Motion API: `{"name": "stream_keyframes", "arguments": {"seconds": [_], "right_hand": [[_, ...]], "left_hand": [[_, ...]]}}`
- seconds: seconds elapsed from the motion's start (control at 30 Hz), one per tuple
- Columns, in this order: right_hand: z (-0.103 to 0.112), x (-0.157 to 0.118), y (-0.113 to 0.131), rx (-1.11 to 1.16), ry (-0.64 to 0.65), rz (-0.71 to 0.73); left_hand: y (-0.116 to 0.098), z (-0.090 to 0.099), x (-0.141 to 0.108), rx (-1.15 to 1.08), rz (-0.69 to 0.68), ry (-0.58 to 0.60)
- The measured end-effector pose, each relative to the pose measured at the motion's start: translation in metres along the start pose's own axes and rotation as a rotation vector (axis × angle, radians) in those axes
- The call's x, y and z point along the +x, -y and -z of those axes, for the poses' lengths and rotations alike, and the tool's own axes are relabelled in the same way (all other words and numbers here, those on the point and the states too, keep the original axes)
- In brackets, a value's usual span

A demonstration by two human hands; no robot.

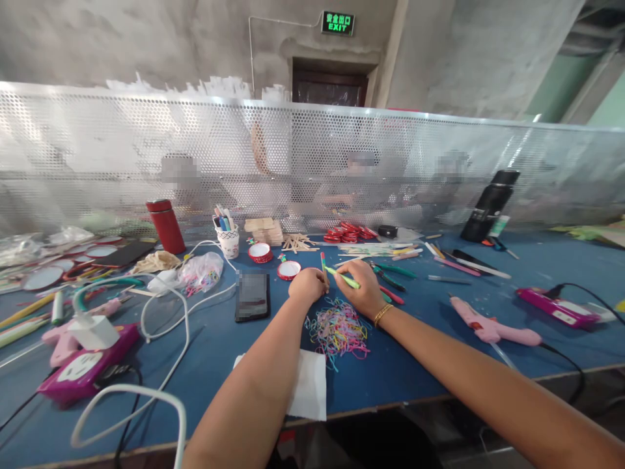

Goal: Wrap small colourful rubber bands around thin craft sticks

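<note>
My left hand (307, 285) is closed on a small wooden craft stick (323, 260), held upright, its top coloured red and green. In my right hand (364, 290) is a light green marker pen (347, 280), its tip pointing left at the coloured part of the stick. Whether the tip touches the wood I cannot tell. Just below both hands lies a loose heap of thin multicoloured rubber bands (339, 331). A white cloth or tissue (311, 384) is partly hidden under my left forearm.
Pliers (390, 277) lie right of my right hand, with a pink glue gun (493, 324) farther right. A phone (252, 296), white cable and purple power strip (90, 368) are on the left. Behind stand a cup of pens (227, 238), red bottle (166, 227) and perforated metal divider (293, 150).
</note>
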State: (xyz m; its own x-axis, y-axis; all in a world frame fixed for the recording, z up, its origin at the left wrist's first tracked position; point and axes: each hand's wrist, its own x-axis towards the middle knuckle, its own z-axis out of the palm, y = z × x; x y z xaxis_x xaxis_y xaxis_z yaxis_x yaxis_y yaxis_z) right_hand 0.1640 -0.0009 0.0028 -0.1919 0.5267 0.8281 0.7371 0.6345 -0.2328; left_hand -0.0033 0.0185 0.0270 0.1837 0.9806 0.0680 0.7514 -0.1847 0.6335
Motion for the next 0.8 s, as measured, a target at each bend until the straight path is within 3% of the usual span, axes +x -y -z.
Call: {"name": "stream_keyframes", "arguments": {"seconds": [0.57,0.8], "right_hand": [[0.0018,0.0035,0.0004,-0.021,-0.039,-0.035],[0.002,0.0035,0.0033,-0.002,-0.01,0.013]], "left_hand": [[0.0004,0.0013,0.0024,-0.026,-0.009,0.002],[0.0031,0.0001,0.0046,-0.034,-0.057,0.007]]}}
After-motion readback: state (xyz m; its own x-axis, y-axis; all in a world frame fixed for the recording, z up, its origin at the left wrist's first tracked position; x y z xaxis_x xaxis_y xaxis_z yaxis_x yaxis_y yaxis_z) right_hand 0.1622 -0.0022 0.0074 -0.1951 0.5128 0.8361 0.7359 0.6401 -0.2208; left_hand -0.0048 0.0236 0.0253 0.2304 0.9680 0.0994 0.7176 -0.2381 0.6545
